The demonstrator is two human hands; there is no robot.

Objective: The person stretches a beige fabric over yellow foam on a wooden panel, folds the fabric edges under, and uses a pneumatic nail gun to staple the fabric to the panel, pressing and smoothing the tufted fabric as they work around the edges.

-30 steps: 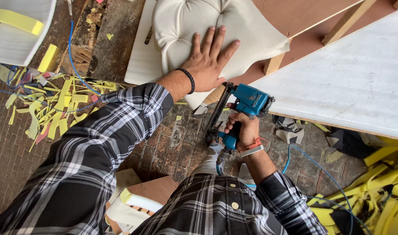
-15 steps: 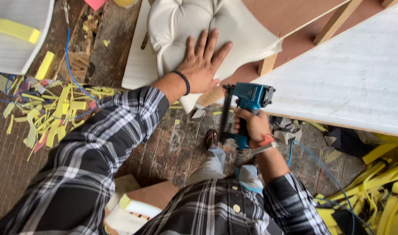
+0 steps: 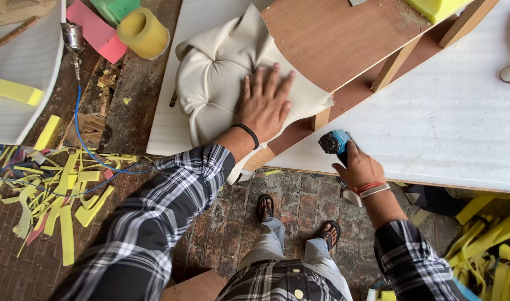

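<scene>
My left hand (image 3: 266, 108) lies flat, fingers spread, pressing the cream cushion (image 3: 216, 83) down at the near edge of the brown board (image 3: 344, 39). The cushion is tufted and puffed; its loose fabric flap (image 3: 308, 103) runs under my palm toward the board's near corner and hangs over the edge. My right hand (image 3: 359, 167) has its grip closed around the blue stapler (image 3: 334, 142), held just off the bench's (image 3: 433, 111) near edge, beside a wooden leg (image 3: 320, 118). I judge the padding and cover are laid on, but the flap looks loose, so fixing it seems left to do; I cannot see any staples. Yellow foam scraps (image 3: 54, 195) litter the floor (image 3: 232, 217) at my left.
</scene>
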